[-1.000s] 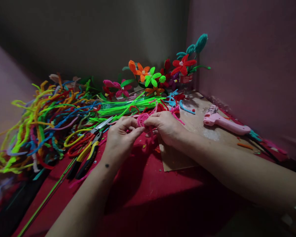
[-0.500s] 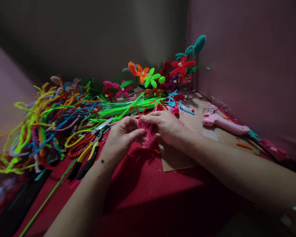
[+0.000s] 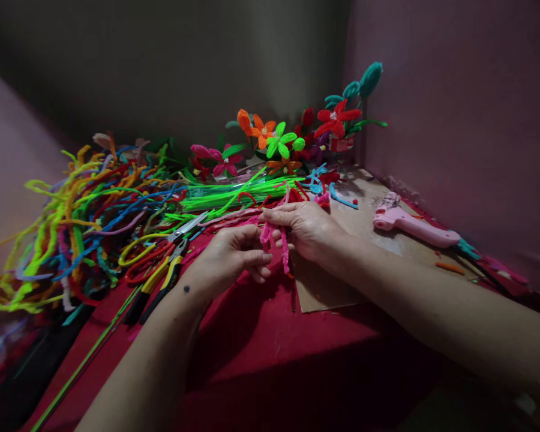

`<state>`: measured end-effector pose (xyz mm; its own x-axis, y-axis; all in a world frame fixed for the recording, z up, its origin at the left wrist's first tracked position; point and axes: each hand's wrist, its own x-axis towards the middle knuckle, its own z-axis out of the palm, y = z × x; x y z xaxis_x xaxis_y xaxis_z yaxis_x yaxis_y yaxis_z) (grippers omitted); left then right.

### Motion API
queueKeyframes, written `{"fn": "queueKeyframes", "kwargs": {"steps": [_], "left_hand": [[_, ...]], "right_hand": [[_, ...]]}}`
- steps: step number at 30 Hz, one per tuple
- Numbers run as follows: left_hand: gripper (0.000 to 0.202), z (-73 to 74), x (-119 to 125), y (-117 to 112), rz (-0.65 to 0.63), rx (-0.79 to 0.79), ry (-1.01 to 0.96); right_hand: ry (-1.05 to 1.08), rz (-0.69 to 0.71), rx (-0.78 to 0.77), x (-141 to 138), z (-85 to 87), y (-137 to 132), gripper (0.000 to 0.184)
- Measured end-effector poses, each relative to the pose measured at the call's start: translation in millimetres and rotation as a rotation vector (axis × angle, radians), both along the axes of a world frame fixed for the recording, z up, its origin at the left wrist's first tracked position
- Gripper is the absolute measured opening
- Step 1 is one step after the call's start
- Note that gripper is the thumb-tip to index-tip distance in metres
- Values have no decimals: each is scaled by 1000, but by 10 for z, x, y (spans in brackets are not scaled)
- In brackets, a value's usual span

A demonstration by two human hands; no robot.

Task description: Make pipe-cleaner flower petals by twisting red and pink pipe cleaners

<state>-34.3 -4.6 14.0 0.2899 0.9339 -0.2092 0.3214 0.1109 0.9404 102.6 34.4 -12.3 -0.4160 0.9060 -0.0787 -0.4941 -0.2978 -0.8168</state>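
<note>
A bright pink pipe cleaner [image 3: 285, 255], bent into a loop with an end hanging down, is pinched between the thumb and fingers of my right hand [image 3: 312, 231]. My left hand [image 3: 231, 255] is just left of it, thumb and fingers apart, the fingertips close to the pink loop. Whether a fingertip still touches the loop I cannot tell. Both hands are above the red cloth [image 3: 252, 336], beside a piece of cardboard [image 3: 319, 291] under my right wrist.
Left lie tangled coloured pipe cleaners [image 3: 72, 222], scissors [image 3: 148, 252] and yellow-black pliers [image 3: 164, 279]. Green pipe cleaners [image 3: 234, 195] lie behind my hands, with pipe-cleaner flowers [image 3: 279, 141] beyond. A pink glue gun [image 3: 414, 225] rests at right near the wall.
My left fingers have come off the pinch and spread, moving slightly down. The pink pipe cleaner's end now hangs lower from my right hand. The view has shifted slightly.
</note>
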Motion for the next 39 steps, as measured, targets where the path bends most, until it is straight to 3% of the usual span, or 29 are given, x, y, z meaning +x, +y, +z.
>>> {"fn": "queueKeyframes", "kwargs": {"steps": [4,13,16,22,27,34,39], "left_hand": [[12,25,-82,1,21,-4,48],[25,-32,-84,6,39,46,-140],[19,-73,-59,17,69,38,-127],[16,-86,-75,57,118,-43,-306],[17,-67,-59,45,154,12,-371],[17,-61,-19,-8,174,149,-301],[16,-55,-1,-9,213,161,-296]], "right_hand": [[-18,-3,-23,6,4,21,9],[-135,-83,224,49,24,5,10],[-116,-69,214,40,-1,23,9],[-38,-22,182,47,-1,30,17],[-19,-28,121,49,7,47,7],[0,-110,65,35,39,50,13],[-57,-139,72,52,70,39,13]]}}
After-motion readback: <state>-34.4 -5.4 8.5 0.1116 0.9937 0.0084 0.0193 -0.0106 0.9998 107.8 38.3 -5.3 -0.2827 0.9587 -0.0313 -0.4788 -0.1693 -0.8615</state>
